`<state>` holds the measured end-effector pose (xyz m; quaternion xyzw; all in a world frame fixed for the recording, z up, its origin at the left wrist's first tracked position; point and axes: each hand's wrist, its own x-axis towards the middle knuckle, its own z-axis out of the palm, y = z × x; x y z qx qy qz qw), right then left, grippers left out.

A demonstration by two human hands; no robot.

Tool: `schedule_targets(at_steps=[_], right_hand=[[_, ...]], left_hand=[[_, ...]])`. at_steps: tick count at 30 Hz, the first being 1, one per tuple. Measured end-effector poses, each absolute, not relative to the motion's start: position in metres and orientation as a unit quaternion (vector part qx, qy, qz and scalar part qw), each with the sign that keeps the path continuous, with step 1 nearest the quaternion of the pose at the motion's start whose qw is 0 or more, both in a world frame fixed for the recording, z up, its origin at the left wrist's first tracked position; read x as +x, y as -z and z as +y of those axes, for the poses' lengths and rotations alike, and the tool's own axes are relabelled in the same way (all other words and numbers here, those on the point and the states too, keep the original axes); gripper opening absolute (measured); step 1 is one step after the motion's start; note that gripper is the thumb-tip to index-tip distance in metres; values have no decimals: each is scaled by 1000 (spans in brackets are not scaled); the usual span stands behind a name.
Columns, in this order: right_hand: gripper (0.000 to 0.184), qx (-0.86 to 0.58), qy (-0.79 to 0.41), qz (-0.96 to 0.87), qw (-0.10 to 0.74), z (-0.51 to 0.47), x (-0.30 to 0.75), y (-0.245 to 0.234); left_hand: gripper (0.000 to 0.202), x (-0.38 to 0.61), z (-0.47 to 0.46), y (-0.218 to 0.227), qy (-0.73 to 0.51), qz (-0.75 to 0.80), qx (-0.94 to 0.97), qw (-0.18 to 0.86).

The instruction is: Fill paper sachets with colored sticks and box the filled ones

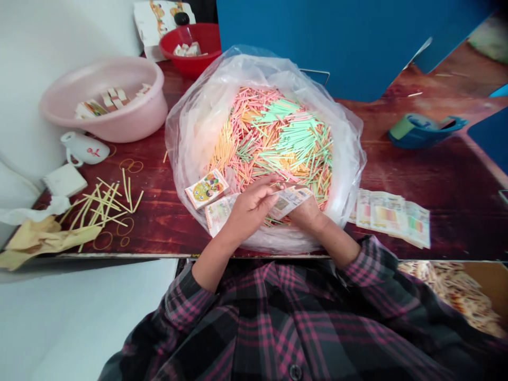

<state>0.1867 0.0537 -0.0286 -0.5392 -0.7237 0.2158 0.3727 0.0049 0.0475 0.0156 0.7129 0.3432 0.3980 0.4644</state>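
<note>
A clear plastic bag (pixel 190 127) lies wide open, filled with thin pink, orange and green sticks (pixel 273 137). Over its near side, a small printed plastic packet (pixel 291 201) is held between my hands. My left hand (pixel 254 206) pinches at the packet's left end with curled fingers; a few thin stick ends seem to show by the fingertips. Behind and under the packet is my right hand (pixel 307 214), its fingers mostly hidden. A stack of printed cards or packets (pixel 207 189) rests on the bag's left rim, above another printed packet (pixel 218 213).
Flat packets (pixel 391 217) lie fanned at the right. A blue container (pixel 424 132) sits farther back. Left are loose yellow sticks (pixel 105 203), rubber bands (pixel 103 241), a white mug (pixel 84 148) and a pink basin (pixel 138 116). A red basin (pixel 212 45) stands behind, beside a blue panel (pixel 301 47).
</note>
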Motion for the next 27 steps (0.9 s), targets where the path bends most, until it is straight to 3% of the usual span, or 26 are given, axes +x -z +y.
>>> schedule_targets(at_steps=[5, 11, 18, 27], right_hand=[[45, -551, -198, -681, 439, 50, 194, 15], [30, -444, -210, -781, 387, 50, 198, 21], [46, -535, -338, -567, 528, 43, 200, -13], [54, -519, -494, -540, 441, 36, 188, -14]], left_hand=[[20, -7, 49, 5, -474, 425, 554, 536], [22, -8, 48, 12, -496, 403, 466, 612], [24, -10, 48, 16, -466, 401, 521, 592], [36, -8, 50, 11, -416, 391, 621, 538]])
